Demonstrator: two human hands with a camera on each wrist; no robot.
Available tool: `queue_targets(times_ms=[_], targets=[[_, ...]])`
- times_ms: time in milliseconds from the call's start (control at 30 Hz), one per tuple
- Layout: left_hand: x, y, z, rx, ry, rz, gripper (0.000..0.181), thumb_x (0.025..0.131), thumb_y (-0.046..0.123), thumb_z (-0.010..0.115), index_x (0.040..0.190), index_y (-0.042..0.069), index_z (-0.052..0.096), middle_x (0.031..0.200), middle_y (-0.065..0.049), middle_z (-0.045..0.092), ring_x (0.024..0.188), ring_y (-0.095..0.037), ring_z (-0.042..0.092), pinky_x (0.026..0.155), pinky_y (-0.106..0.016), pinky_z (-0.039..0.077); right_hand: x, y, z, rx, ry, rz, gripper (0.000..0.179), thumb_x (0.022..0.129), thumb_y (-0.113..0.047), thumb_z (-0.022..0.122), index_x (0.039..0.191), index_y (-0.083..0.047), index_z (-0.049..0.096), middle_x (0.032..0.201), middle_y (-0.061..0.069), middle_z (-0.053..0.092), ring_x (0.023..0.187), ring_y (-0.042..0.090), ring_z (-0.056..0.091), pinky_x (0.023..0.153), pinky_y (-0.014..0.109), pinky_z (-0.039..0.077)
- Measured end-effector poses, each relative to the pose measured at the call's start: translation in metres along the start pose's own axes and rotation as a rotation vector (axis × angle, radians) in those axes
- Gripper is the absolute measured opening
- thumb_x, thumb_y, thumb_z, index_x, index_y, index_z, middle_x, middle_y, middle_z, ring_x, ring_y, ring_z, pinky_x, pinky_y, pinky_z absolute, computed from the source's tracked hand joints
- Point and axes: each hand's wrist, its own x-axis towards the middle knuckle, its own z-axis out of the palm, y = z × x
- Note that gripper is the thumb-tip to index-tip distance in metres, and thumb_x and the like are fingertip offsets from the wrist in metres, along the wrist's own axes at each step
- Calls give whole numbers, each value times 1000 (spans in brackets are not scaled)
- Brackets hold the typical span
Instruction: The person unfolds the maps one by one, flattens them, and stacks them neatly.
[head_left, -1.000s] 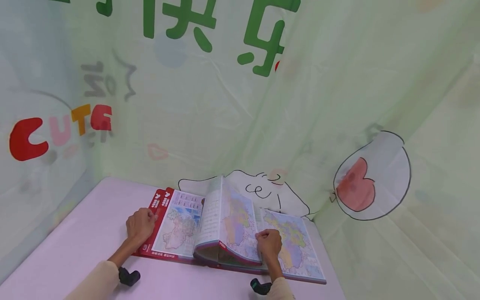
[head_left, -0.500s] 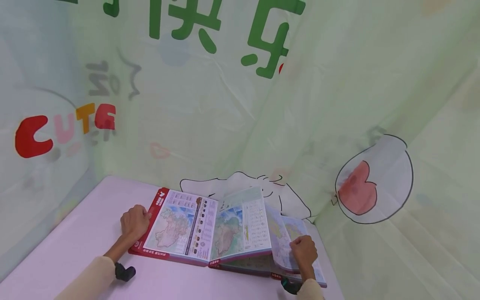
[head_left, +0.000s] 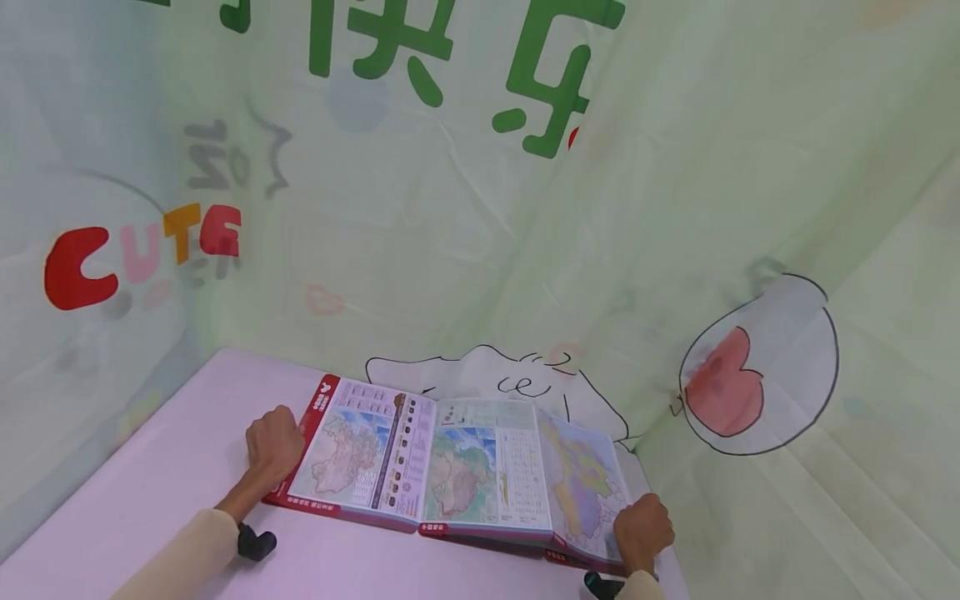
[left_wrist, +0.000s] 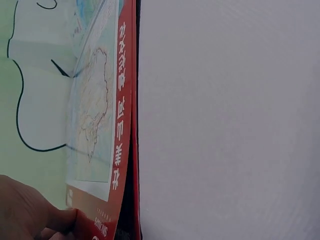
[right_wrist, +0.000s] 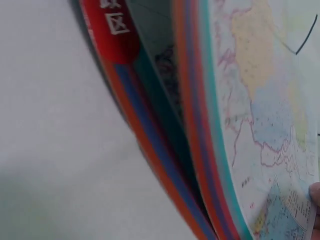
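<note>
A long folding map (head_left: 487, 475) lies spread across the table, with coloured maps and Chinese text on its panels. My left hand (head_left: 274, 440) holds its red left edge. Seen from the left wrist, the thumb and fingers (left_wrist: 62, 218) pinch the red corner, and a dark gap shows under the lifted upper sheet. At the other end, my right hand (head_left: 645, 532) grips the right edge of the last panel (head_left: 581, 483). That panel tilts above another layer with a striped edge, and the right wrist view shows only part of the right hand (right_wrist: 315, 205).
The pale pink table (head_left: 337, 558) runs along the front of the map. Behind it hangs a light green curtain (head_left: 390, 275) printed with letters and drawings. Dark wrist devices (head_left: 257, 542) are worn on both arms.
My right hand has moved right with the map's edge. Panels that stood raised and folded over in the middle have spread out and lowered. My left hand has stayed at the left edge.
</note>
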Motion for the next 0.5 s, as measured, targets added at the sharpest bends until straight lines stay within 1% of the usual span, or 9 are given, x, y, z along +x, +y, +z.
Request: queue_targets(times_ms=[100,167,333,500], targets=[[0,3,0,25,17,4,27,99,11,73,95,-14,67,72,-20,69,58,-26,64,56,-34,53,5,6,5,-2,20,28,24,92,1,55,101,21,64,99,41,71,93,59,71,75,65,55],[-1,5,1,30,30,1,26,99,11,73,95,-14,67,73,-21,69,58,-27,64,57,-35,53,8,9,8,-3,32,44,24,91,2,53,100,21,64,99,41,71,92,58,72,74,64,55],[-3,6,4,30,44,-7,27,100,13,73,96,-14,68,74,-20,70,60,-27,64,59,-35,52,14,20,18,-7,42,87,22,90,3,54,97,21,64,96,40,71,89,56,72,72,62,55],[-6,4,8,48,63,-11,28,100,14,73,99,-13,69,80,-23,72,63,-28,66,62,-39,56,18,28,27,22,53,77,20,89,1,56,93,19,63,92,39,71,86,56,71,69,62,53]])
